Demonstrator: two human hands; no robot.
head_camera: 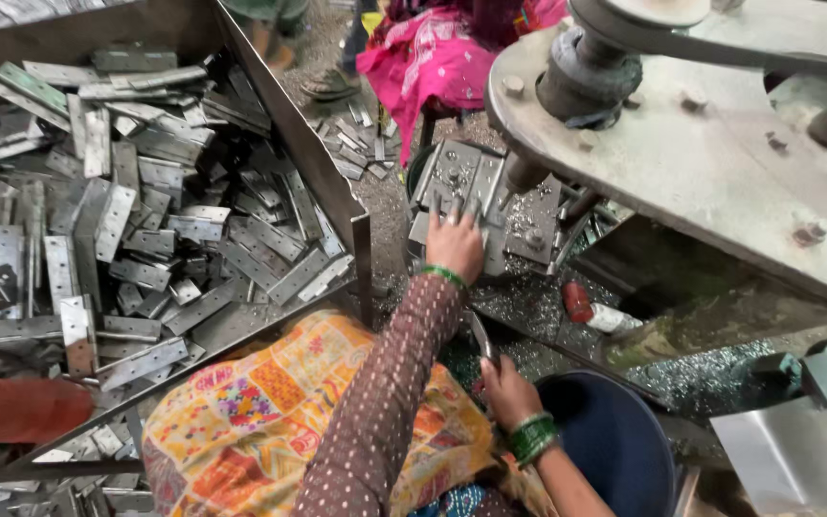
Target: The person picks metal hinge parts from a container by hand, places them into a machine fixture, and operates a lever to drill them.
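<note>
My left hand (455, 244) lies flat, fingers spread wide, pressing on a grey metal plate (461, 182) seated in the fixture (528, 235) under the machine; I judge the flat palm is there to keep the piece from shifting on its seat. My right hand (507, 388) is down by my lap, fingers curled around a thin dark metal tool or strip (480, 337) that points up toward the fixture; I cannot tell exactly what it is. Both wrists carry green bangles, and the sleeve is brown with small pale dots. Just right of the lower hand sits a round dark blue bucket (614, 445), close enough to reach without leaning. Bright metal chips (528, 302) glitter over the bed around the fixture, gritty and fine, and a small red-and-white cylinder (591, 308) lies among them. Above, the heavy grey machine frame (701, 163) is pitted and bolted, with a dark belt running over a pulley (586, 72). To my left, a slant-walled steel bin (279, 124) holds a loose heap of flat rectangular hinges (145, 230), dull silver, with punched holes. A bright patchwork cloth (260, 412) covers my lap.
</note>
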